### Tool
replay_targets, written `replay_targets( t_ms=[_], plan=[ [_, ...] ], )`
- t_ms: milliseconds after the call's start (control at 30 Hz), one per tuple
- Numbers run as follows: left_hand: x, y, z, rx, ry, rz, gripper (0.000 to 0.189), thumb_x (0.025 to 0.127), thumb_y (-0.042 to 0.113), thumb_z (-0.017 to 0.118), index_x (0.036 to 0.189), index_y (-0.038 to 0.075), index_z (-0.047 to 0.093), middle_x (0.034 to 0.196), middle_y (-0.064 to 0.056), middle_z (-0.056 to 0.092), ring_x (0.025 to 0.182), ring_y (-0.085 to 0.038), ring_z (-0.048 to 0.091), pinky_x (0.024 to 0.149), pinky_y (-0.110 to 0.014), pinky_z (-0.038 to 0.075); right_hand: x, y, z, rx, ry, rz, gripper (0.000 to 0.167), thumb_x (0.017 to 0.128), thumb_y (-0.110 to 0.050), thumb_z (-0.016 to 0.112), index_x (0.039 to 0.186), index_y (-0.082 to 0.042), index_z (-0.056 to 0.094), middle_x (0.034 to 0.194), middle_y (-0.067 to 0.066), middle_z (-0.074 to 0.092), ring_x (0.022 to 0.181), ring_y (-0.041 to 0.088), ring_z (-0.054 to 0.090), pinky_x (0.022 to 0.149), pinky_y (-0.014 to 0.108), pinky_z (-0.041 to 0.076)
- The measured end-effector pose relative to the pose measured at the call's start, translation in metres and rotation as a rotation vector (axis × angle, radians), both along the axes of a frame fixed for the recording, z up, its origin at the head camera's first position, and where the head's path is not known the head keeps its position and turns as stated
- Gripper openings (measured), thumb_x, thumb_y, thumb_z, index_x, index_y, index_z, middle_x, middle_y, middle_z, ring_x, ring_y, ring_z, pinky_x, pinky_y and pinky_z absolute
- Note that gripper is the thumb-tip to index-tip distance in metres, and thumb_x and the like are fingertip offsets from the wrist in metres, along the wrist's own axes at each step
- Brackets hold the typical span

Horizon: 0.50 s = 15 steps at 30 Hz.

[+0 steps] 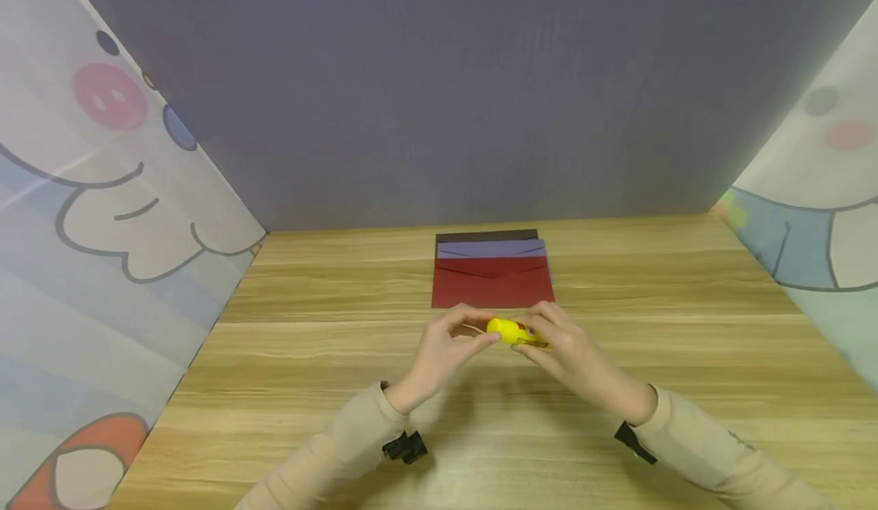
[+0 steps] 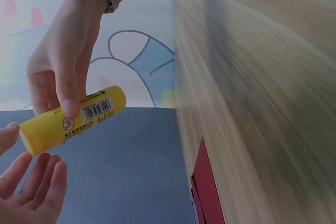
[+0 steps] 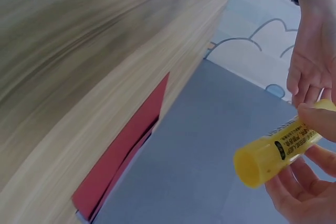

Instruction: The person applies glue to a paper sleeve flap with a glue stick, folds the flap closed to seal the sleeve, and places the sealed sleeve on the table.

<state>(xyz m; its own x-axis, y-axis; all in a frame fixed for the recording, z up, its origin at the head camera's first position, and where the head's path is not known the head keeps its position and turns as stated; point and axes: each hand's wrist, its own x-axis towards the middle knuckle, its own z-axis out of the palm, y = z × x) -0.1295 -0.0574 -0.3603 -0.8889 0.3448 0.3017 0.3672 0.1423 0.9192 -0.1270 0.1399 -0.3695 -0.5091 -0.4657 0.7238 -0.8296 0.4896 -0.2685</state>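
A yellow glue stick (image 1: 506, 331), with a barcode and dark print on its barrel, is held above the wooden table. My right hand (image 1: 572, 350) grips the barrel between thumb and fingers, as the left wrist view also shows. At the cap end is my left hand (image 1: 439, 350), its thumb and index fingertip on either side of the yellow cap (image 2: 39, 136) and its other fingers loosely spread. In the right wrist view the open-looking hollow base (image 3: 251, 169) of the glue stick faces the camera.
Just beyond the hands, a red envelope (image 1: 492, 285) overlaps a purple envelope (image 1: 490, 248), with a black envelope (image 1: 487, 235) behind. A grey panel (image 1: 480, 113) rises along the table's (image 1: 309, 327) back edge. Cartoon-printed walls (image 1: 137, 213) flank both sides.
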Motion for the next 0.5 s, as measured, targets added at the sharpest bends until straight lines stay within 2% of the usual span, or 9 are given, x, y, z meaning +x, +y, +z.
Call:
replay_targets(
  t_ms=[67, 133, 233, 267, 367, 500],
  plan=[
    [0.001, -0.001, 0.003, -0.019, 0.033, 0.017, 0.021, 0.079, 0.009, 0.065, 0.098, 0.001, 0.064, 0.093, -0.009, 0.063, 0.085, -0.018, 0.058, 0.076, -0.029, 0.049, -0.002, 0.003, -0.002, -0.011, -0.009, -0.004, 0.030, 0.083, -0.026, 0.061, 0.091, 0.003, 0.060, 0.086, 0.005, 0.053, 0.071, 0.012, 0.047, 0.062, 0.012, 0.044],
    [0.004, -0.001, 0.009, -0.043, 0.062, 0.031, 0.018, 0.079, 0.006, 0.065, 0.096, -0.001, 0.064, 0.091, -0.011, 0.063, 0.083, -0.020, 0.059, 0.075, -0.029, 0.050, -0.005, 0.006, -0.004, -0.024, -0.034, -0.017, 0.029, 0.072, -0.013, 0.073, 0.092, 0.004, 0.059, 0.086, 0.006, 0.054, 0.069, 0.012, 0.049, 0.060, 0.015, 0.046],
    [0.007, -0.003, 0.018, -0.077, 0.082, 0.036, 0.015, 0.078, 0.001, 0.064, 0.092, -0.004, 0.063, 0.089, -0.015, 0.063, 0.081, -0.023, 0.059, 0.073, -0.028, 0.050, -0.009, 0.012, -0.006, -0.048, -0.114, -0.058, 0.039, 0.056, 0.007, 0.077, 0.091, 0.004, 0.058, 0.086, 0.007, 0.056, 0.070, 0.014, 0.054, 0.061, 0.020, 0.050],
    [0.008, -0.004, 0.020, -0.090, 0.086, 0.035, 0.014, 0.078, -0.001, 0.063, 0.091, -0.006, 0.063, 0.088, -0.016, 0.063, 0.080, -0.024, 0.059, 0.073, -0.028, 0.050, -0.011, 0.015, -0.007, -0.058, -0.142, -0.075, 0.039, 0.056, 0.009, 0.077, 0.091, 0.004, 0.058, 0.086, 0.008, 0.057, 0.071, 0.016, 0.056, 0.062, 0.023, 0.051],
    [0.003, -0.007, 0.012, -0.126, 0.067, 0.029, 0.013, 0.078, 0.000, 0.064, 0.090, -0.005, 0.064, 0.088, -0.016, 0.064, 0.080, -0.025, 0.059, 0.072, -0.028, 0.050, -0.019, 0.023, -0.008, -0.119, -0.235, -0.109, 0.036, 0.058, 0.013, 0.074, 0.090, 0.008, 0.058, 0.087, 0.014, 0.060, 0.074, 0.025, 0.060, 0.065, 0.033, 0.053],
    [-0.006, -0.014, -0.006, -0.166, 0.092, 0.026, 0.013, 0.079, 0.005, 0.065, 0.090, -0.002, 0.065, 0.087, -0.013, 0.065, 0.079, -0.023, 0.060, 0.071, -0.027, 0.050, -0.029, 0.038, -0.007, -0.198, -0.403, -0.162, 0.033, 0.065, 0.014, 0.069, 0.095, 0.013, 0.056, 0.092, 0.024, 0.060, 0.082, 0.036, 0.059, 0.070, 0.041, 0.051]
  ],
)
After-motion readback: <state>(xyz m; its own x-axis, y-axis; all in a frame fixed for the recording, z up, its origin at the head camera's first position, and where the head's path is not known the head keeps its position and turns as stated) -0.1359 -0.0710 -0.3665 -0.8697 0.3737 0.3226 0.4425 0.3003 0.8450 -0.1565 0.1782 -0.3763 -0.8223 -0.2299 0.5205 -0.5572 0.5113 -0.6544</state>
